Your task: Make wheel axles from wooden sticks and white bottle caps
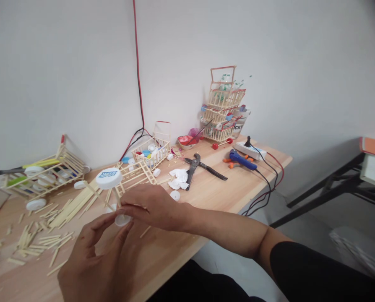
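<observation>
My left hand [96, 251] pinches a small white bottle cap [122, 221] between thumb and fingers. Close against it, my right hand [152, 205] has its fingers closed around a thin wooden stick [117, 196], most of which they hide. At the upper end of that stick sits a larger white bottle cap [108, 178] with blue print on top. A second stick [97, 195] slants behind, with a white cap at its far end. Just beyond my hands lies part of a small stick-built cart frame [137, 178].
Cut stick pieces [33, 243] litter the table's left side. Stick-built carts [45, 174] hold caps and tools; others are stacked [222, 113] at the back. Black cutting pliers [195, 170], crumpled tissue [178, 179], a blue glue gun [242, 160] and a power strip [250, 150] lie to the right.
</observation>
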`<act>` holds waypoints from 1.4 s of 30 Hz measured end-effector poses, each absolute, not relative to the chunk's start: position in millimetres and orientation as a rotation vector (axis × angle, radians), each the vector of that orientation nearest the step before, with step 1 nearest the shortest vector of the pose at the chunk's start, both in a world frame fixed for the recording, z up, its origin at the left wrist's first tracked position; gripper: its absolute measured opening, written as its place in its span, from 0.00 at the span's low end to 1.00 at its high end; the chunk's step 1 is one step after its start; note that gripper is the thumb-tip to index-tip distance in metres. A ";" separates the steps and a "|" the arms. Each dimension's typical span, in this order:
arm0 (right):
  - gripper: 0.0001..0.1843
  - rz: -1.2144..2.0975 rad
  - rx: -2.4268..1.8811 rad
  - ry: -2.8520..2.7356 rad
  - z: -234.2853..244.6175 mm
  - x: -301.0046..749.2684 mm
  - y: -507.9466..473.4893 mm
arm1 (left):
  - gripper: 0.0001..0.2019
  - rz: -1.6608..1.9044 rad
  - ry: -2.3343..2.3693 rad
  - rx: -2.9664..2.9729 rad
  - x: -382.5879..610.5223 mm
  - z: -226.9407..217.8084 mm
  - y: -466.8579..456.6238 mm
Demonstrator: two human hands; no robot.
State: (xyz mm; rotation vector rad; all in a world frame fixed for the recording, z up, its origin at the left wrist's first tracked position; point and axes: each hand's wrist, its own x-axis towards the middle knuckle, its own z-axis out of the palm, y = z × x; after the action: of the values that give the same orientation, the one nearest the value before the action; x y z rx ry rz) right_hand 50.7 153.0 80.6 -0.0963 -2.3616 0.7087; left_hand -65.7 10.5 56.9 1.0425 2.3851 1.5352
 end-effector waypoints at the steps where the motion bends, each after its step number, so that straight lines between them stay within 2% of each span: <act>1: 0.18 0.706 -0.094 -2.362 80.4 50.6 153.0 | 0.24 1.541 2.383 1.042 -65.8 56.8 10.5; 6: 0.18 0.693 -0.093 -2.353 80.7 49.7 153.4 | 0.21 1.546 2.384 0.997 -65.1 57.9 10.4; 42: 0.18 0.710 -0.133 -2.401 82.1 49.9 153.8 | 0.20 1.546 2.354 1.028 -62.0 59.1 8.5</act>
State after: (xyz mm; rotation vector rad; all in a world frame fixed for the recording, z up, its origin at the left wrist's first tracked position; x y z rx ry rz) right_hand 49.9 153.8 82.1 -0.1327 -2.4009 0.7097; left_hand -62.0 8.5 59.1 1.0284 2.3540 1.5463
